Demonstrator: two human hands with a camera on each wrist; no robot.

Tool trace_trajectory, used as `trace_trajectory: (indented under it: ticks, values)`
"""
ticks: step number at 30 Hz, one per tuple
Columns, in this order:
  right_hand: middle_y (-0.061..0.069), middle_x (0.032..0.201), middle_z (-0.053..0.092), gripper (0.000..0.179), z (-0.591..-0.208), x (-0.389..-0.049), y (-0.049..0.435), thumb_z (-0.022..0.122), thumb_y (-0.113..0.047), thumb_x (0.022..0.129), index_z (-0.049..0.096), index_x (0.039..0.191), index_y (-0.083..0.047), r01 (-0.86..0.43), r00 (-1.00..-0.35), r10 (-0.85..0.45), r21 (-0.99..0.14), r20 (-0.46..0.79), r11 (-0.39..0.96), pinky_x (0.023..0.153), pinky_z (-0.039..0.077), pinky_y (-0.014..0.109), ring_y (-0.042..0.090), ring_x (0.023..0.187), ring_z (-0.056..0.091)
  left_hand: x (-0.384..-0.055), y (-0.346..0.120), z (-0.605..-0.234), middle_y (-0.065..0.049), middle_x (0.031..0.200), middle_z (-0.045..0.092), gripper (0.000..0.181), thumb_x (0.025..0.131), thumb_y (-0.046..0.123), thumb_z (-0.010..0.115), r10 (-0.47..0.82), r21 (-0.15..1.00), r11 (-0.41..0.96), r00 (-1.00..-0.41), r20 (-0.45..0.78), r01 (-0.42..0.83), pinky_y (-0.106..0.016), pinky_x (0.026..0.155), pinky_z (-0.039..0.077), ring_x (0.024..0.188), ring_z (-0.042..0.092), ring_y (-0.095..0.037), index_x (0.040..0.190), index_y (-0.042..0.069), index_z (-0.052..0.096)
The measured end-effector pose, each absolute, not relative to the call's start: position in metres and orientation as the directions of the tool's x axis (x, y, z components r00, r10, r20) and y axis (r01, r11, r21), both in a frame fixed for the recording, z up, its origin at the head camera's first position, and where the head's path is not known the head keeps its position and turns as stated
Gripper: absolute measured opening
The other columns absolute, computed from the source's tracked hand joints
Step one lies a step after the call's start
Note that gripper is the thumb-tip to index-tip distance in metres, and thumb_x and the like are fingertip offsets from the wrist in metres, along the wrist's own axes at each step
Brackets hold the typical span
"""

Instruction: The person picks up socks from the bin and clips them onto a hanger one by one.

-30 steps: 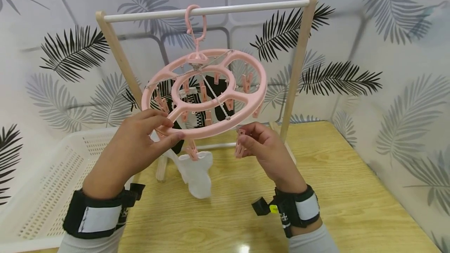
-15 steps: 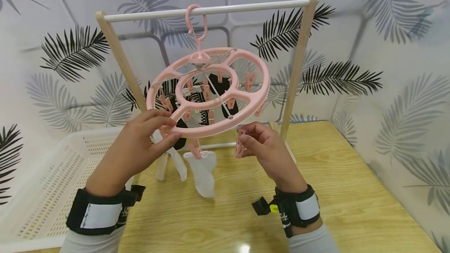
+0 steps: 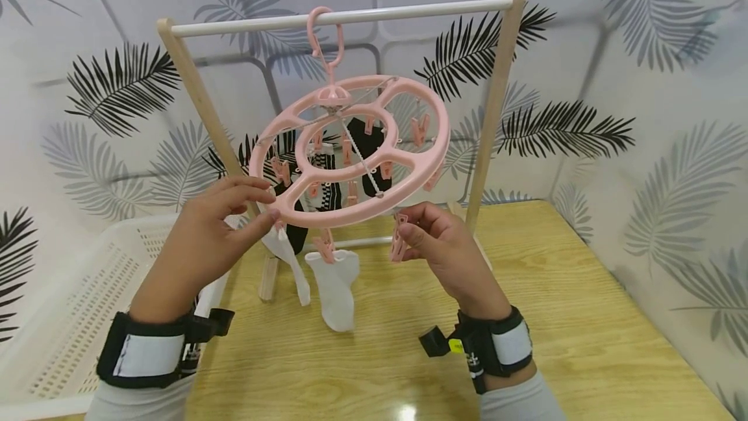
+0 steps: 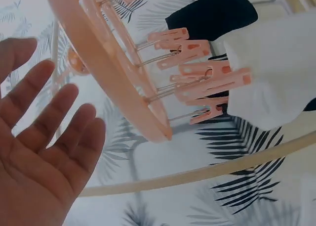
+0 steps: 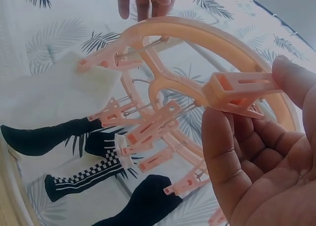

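Note:
A pink round clip hanger (image 3: 345,216) hangs tilted by its hook from a rack's bar. My left hand (image 3: 216,232) is beside its left rim; in the left wrist view its fingers (image 4: 79,132) are spread and apart from the ring. With thumb and fingers, my right hand (image 3: 447,249) pinches a pink clothespin (image 5: 242,90) below the front right rim. White socks (image 3: 336,291) hang from clips at the front. Farther back hang black socks (image 5: 148,201) and a black-and-white checkered sock (image 5: 89,174), partly hidden by the ring in the head view.
The wooden rack (image 3: 502,102) with its white bar (image 3: 409,13) stands on a wood-grain table (image 3: 561,317). A white perforated basket (image 3: 111,265) sits at the left. Behind is a leaf-patterned backdrop (image 3: 660,38).
My left hand has come off the rim and moved slightly left. The ring has turned a little and shifted right, its socks swinging with it. The right hand keeps pinching the clothespin.

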State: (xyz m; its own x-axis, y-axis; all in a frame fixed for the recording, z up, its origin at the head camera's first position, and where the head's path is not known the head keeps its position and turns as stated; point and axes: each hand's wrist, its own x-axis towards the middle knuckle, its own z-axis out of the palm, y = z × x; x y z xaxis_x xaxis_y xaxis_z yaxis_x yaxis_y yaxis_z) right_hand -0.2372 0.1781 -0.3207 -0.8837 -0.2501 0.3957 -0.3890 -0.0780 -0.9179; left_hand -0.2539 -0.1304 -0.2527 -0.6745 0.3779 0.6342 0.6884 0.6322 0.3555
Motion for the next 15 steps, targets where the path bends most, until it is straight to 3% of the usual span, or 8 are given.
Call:
trace_trajectory:
  ticks: [4, 7, 11, 15]
  values:
    - [0.015, 0.085, 0.058, 0.026, -0.321, -0.238, 0.178, 0.053, -0.023, 0.095, 0.054, 0.110, -0.001, -0.392, -0.884, -0.250, -0.918, 0.396, -0.069, 0.068, 0.057, 0.036, 0.032, 0.075, 0.061, -0.269, -0.153, -0.253, -0.007, 0.110, 0.063, 0.029, 0.089, 0.032, 0.063, 0.214, 0.536, 0.676, -0.831, 0.514, 0.506, -0.048, 0.085, 0.050, 0.104, 0.053, -0.017, 0.105, 0.008, 0.066]
    - [0.014, 0.085, 0.058, 0.028, -0.322, -0.238, 0.178, 0.053, -0.022, 0.095, 0.054, 0.110, 0.001, -0.387, -0.887, -0.245, -0.920, 0.391, -0.063, 0.068, 0.057, 0.036, 0.032, 0.075, 0.061, -0.287, -0.179, -0.257, -0.012, 0.111, 0.063, 0.043, 0.090, 0.043, 0.058, 0.133, 0.598, 0.714, -0.909, 0.396, 0.365, -0.048, 0.085, 0.046, 0.104, 0.053, -0.023, 0.112, 0.007, 0.062]
    - [0.013, 0.085, 0.058, 0.028, -0.322, -0.239, 0.178, 0.053, -0.022, 0.095, 0.054, 0.110, 0.002, -0.383, -0.890, -0.243, -0.922, 0.386, -0.060, 0.069, 0.057, 0.036, 0.033, 0.075, 0.061, -0.312, -0.218, -0.268, -0.022, 0.116, 0.059, 0.054, 0.091, 0.049, 0.053, 0.124, 0.574, 0.780, -0.961, 0.248, 0.249, -0.050, 0.082, 0.044, 0.106, 0.052, -0.032, 0.119, 0.002, 0.057]
    - [0.013, 0.084, 0.059, 0.028, -0.323, -0.239, 0.179, 0.053, -0.022, 0.095, 0.054, 0.110, 0.002, -0.386, -0.890, -0.243, -0.921, 0.387, -0.055, 0.069, 0.057, 0.038, 0.032, 0.074, 0.061, -0.329, -0.253, -0.286, -0.029, 0.118, 0.056, 0.056, 0.092, 0.047, 0.052, 0.162, 0.457, 0.868, -0.981, 0.108, 0.194, -0.055, 0.079, 0.047, 0.104, 0.053, -0.040, 0.120, -0.001, 0.054]
